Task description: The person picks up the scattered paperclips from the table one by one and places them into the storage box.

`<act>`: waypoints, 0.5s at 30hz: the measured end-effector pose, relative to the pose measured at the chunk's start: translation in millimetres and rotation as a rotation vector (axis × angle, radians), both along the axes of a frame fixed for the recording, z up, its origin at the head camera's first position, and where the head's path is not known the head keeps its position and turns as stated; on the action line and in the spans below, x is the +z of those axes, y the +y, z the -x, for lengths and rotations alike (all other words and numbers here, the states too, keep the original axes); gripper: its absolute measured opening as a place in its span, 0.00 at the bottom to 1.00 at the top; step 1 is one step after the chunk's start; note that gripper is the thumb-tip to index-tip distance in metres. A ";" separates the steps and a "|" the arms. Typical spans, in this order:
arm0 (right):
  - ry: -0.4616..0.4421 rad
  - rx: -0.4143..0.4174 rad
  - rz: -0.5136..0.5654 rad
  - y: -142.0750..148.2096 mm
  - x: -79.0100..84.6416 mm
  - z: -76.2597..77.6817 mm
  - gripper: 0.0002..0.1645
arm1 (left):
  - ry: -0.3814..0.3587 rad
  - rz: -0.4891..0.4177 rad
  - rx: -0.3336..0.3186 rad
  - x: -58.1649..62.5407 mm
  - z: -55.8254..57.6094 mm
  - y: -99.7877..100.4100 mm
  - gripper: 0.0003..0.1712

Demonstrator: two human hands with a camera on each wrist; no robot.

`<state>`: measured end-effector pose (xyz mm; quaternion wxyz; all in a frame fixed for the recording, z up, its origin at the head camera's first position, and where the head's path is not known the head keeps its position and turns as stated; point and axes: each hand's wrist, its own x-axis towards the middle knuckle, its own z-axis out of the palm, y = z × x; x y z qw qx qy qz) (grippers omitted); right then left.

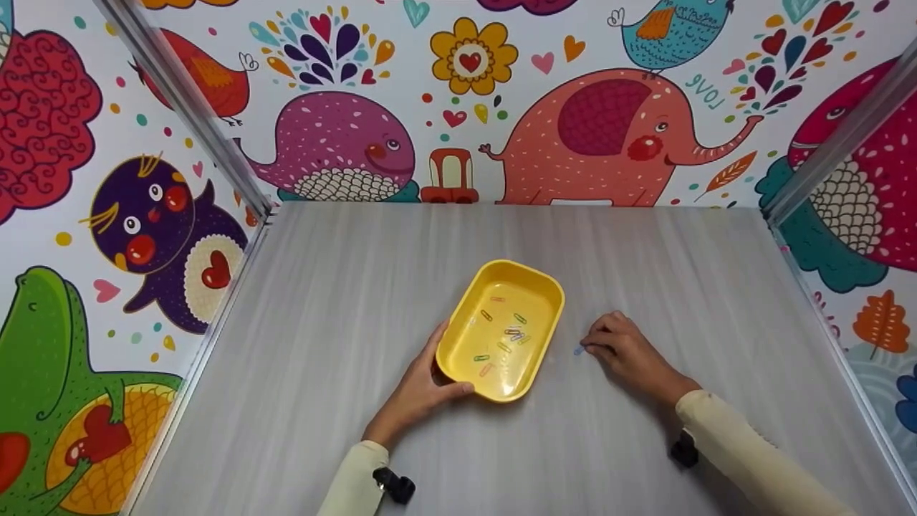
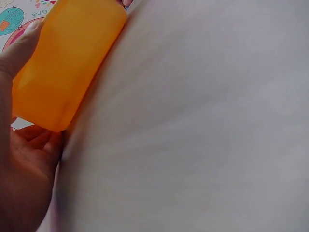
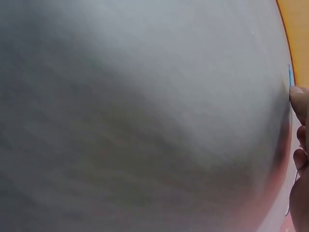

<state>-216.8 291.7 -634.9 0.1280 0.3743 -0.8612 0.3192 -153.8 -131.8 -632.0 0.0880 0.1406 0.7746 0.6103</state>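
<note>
A yellow plastic tray (image 1: 551, 304) with rounded corners holds several coloured paper clips (image 1: 514, 332) scattered over its floor. My left hand (image 1: 419, 390) grips its near left corner, the thumb by the near rim and the fingers along the left side. In the left wrist view, the thumb and fingers of that hand (image 2: 29, 164) lie on two sides of the tray (image 2: 72, 53). To the right of the tray, my right hand (image 1: 630, 355) pinches a blue paper clip (image 1: 579, 350) between thumb and fingertips. The clip (image 3: 289, 73) also shows beside the tray's edge in the right wrist view.
The grey wood-grain tabletop (image 1: 322, 287) spreads around the tray. Panels with printed cartoon animals (image 1: 344, 143) stand at the back and both sides, joined by metal corner posts (image 1: 193, 107). A black wrist camera (image 1: 394, 486) sits on the left sleeve, another (image 1: 685, 450) on the right.
</note>
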 end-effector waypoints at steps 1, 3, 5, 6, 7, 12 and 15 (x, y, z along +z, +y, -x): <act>0.009 -0.001 -0.005 0.0 0.1 0.2 0.13 | 0.001 -0.002 -0.001 0.1 0.1 0.2 0.69; 0.022 -0.002 -0.014 -0.2 0.7 0.5 0.13 | 0.002 -0.012 -0.003 0.1 0.4 0.6 0.69; 0.039 -0.002 -0.024 -0.4 0.9 1.0 0.14 | -0.002 -0.021 -0.006 -0.4 0.7 0.8 0.69; 0.049 -0.002 -0.031 -0.6 1.2 1.3 0.14 | -0.003 -0.026 -0.007 -0.1 0.7 1.1 0.69; 0.054 -0.003 -0.039 -0.7 1.4 1.4 0.14 | -0.004 -0.027 -0.008 -0.4 0.8 1.1 0.69; 0.075 -0.008 -0.093 -2.3 4.4 1.1 0.14 | -0.004 -0.025 -0.007 -1.4 1.1 0.9 0.69; 0.076 -0.010 -0.140 -2.9 6.6 0.6 0.12 | -0.001 -0.024 -0.006 -1.7 1.4 1.0 0.69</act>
